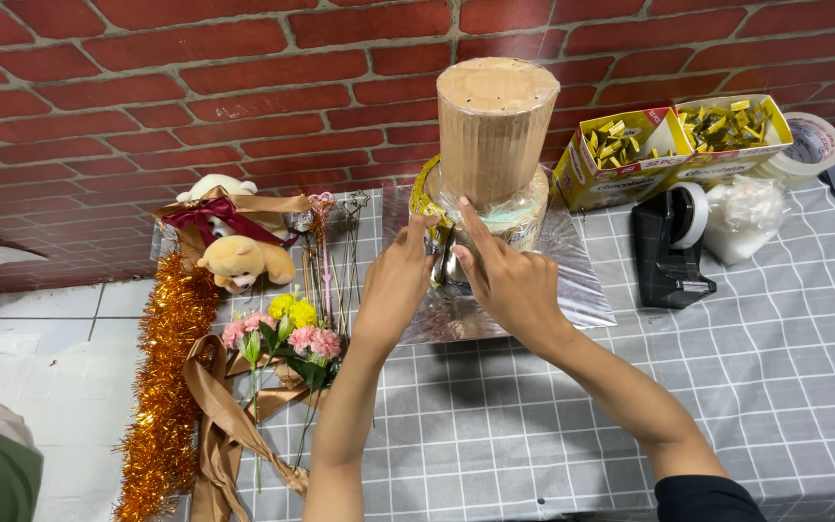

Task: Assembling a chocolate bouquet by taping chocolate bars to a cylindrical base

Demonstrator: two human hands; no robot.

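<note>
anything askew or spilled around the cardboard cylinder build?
Nothing spilled. The one oddity: the yellow wrapped pieces cover only the left side of the clear-wrapped base under the corrugated cardboard cylinder, so the ring looks incomplete. Both hands, left and right, touch its front.

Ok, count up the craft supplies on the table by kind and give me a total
Yellow boxes of wrapped sweets: 2
Tape rolls: 2
Tape dispenser: 1
Teddy bears: 2
Tinsel garland: 1
Artificial flower bunch: 1
Cardboard cylinder, at both hands: 1
Total: 10
</note>
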